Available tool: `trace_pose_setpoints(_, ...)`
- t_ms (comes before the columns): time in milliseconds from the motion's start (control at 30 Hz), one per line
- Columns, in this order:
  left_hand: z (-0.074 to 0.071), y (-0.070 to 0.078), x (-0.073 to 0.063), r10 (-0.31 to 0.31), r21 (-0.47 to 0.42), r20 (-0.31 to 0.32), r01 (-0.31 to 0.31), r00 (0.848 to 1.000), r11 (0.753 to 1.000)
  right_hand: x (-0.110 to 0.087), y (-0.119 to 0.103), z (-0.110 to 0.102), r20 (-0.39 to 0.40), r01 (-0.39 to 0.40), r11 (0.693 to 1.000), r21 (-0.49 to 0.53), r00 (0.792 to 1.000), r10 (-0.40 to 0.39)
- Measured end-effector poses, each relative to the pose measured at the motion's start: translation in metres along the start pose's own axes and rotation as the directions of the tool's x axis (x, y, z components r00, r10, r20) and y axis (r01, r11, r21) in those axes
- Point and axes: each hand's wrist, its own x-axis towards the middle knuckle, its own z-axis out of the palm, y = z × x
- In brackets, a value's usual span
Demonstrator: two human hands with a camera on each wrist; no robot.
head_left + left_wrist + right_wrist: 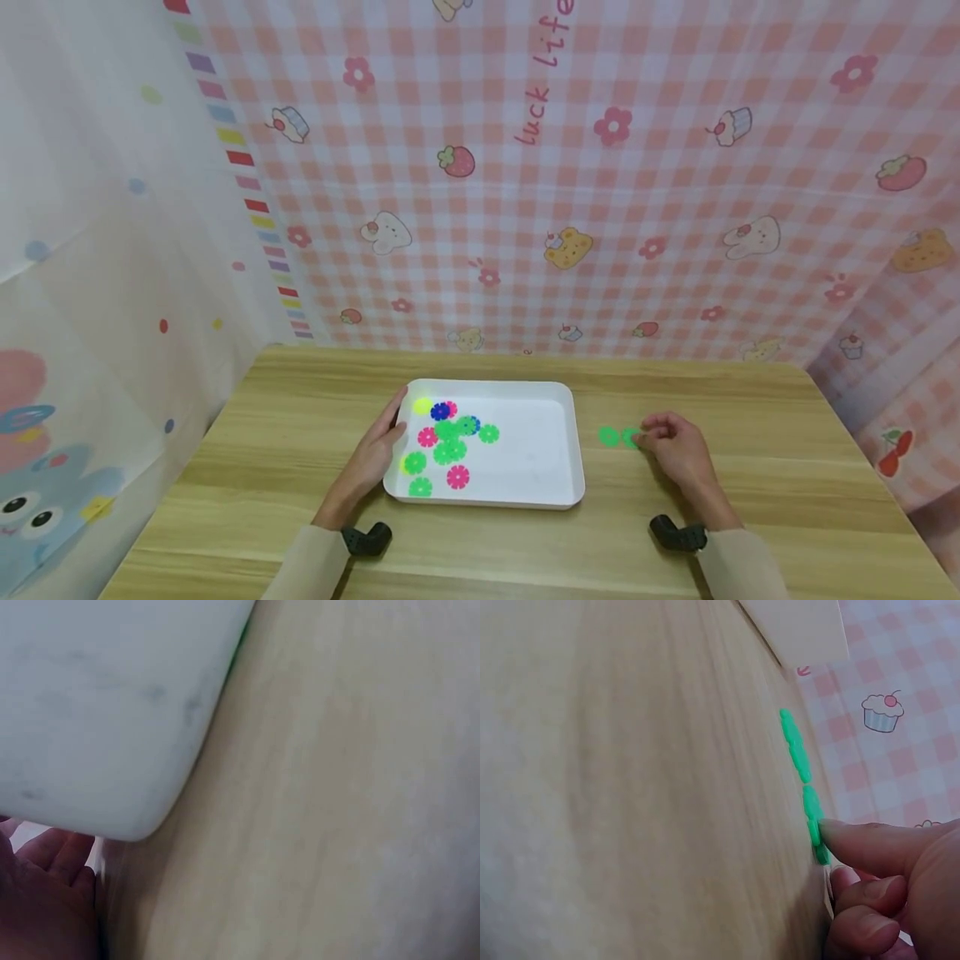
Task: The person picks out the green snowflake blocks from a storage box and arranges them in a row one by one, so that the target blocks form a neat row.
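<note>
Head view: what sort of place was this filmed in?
Probably a small curtained-off tabletop recording spot indoors: a wood-grain table stands against a pink checked backdrop printed with cartoons, and a pale dotted sheet hangs along the left.

Head view bright, light soft & even; green flower-shaped discs (450,451) nr white tray's (528,458) L edge glow, detail blown out. Wide lens splays wooden table's (525,550) near corners. L wrist pic dimmer, v. blurry; L hand (45,911) dark by tray corner. R wrist pic: tabletop grain smeared, shadow beside R hand (930,877).
</note>
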Motion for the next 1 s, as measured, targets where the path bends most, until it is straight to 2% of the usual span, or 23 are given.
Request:
trace_pose_setpoints(133, 0.0, 0.014, -0.008, 0.016, 0.0, 0.007, -0.016, 1.0, 1.0, 0.0, -0.001, 0.0, 0.007, -0.004, 1.0, 0.005, 1.0, 0.004)
trace_pose_setpoints(267, 0.0, 0.018, -0.01, 0.015, 0.013, 0.009, -0.015, 1.0, 1.0, 0.0, -0.006, 0.001, 0.018, -0.003, 1.0, -0.009, 1.0, 0.003)
trace_pose_setpoints(467, 0.001, 0.019, -0.009, 0.002, 0.003, 0.006, -0.002, 1.0, 1.0, -0.003, -0.036, 0.008, 0.009, 0.046, 0.999, 0.008, 0.999, -0.046)
trace_pose_setpoints(633, 0.001, 0.017, -0.008, 0.009, -0.008, 0.006, -0.009, 1.0, 1.0, -0.005, -0.072, 0.023, 0.042, 0.111, 0.992, 0.055, 0.993, -0.113)
trace_pose_setpoints(733, 0.001, 0.016, -0.007, 0.021, -0.013, 0.002, -0.021, 1.0, 1.0, -0.006, -0.091, 0.036, 0.079, 0.122, 0.991, 0.057, 0.989, -0.126)
trace_pose_setpoints(833, 0.001, 0.016, -0.008, 0.024, -0.01, -0.002, -0.024, 1.0, 1.0, -0.007, -0.106, 0.049, 0.113, 0.107, 0.992, 0.068, 0.987, -0.114)
trace_pose_setpoints(1000, 0.001, 0.017, -0.009, 0.011, 0.007, -0.004, -0.011, 1.0, 1.0, -0.011, -0.122, 0.074, 0.175, 0.057, 0.986, 0.155, 0.981, -0.084)
